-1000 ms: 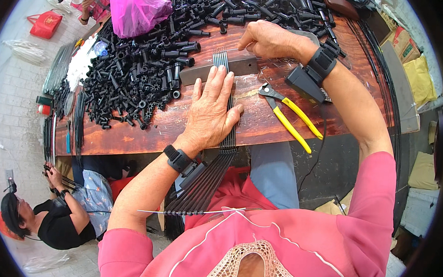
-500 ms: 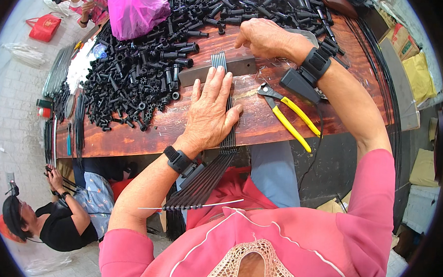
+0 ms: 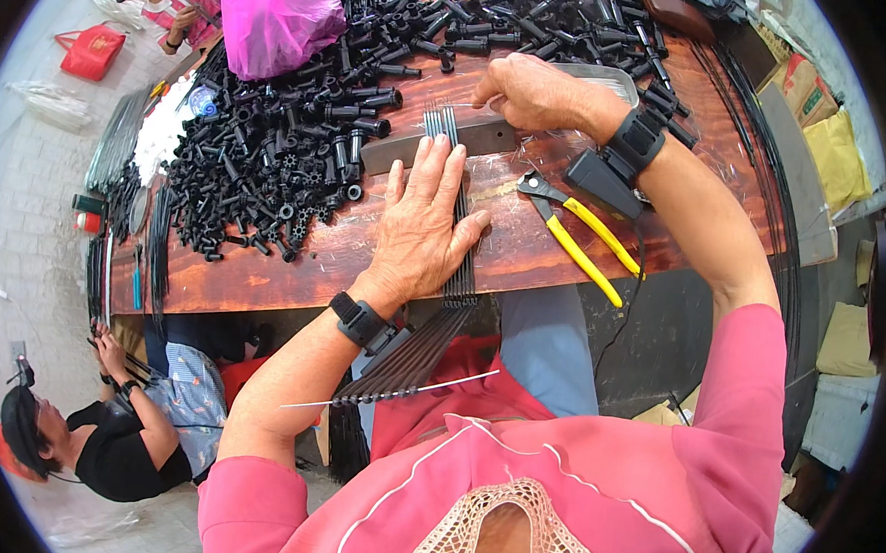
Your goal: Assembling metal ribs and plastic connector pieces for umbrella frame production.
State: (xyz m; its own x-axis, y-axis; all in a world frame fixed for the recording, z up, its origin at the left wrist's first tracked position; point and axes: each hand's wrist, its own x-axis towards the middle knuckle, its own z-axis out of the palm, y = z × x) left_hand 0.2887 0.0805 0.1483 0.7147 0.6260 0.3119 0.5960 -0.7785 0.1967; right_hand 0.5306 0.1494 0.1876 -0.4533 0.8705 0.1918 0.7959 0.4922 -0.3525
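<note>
My left hand [image 3: 418, 215] lies flat with its fingers stretched out, pressing on a row of thin dark metal ribs [image 3: 463, 268] that look like umbrella ribs. Their silvery tips [image 3: 439, 122] stick out beyond my fingers, across a dark metal bar [image 3: 490, 137] on the table. At the tips' right, my right hand [image 3: 543, 96] is closed in a pinch; what it holds, if anything, is too small to make out. Toward my lap the ribs fan out to a thin pale wire [image 3: 458, 379] running through their ends. Yellow-handled pliers [image 3: 585, 239] lie right of my left hand.
Piles of black plastic tubular parts [image 3: 258, 167] cover the wooden table's [image 3: 232, 291] far and left sides. A pink plastic bag [image 3: 281, 18] stands there. Behind my right hand sits a shallow clear tray [image 3: 614, 77]. Co-workers sit left [image 3: 119, 430] and far left [image 3: 177, 2].
My right hand has come slightly nearer, beside the rib tips, which look a little more spread. The wired rib ends have shifted slightly right and away from me. My left hand stays flat.
</note>
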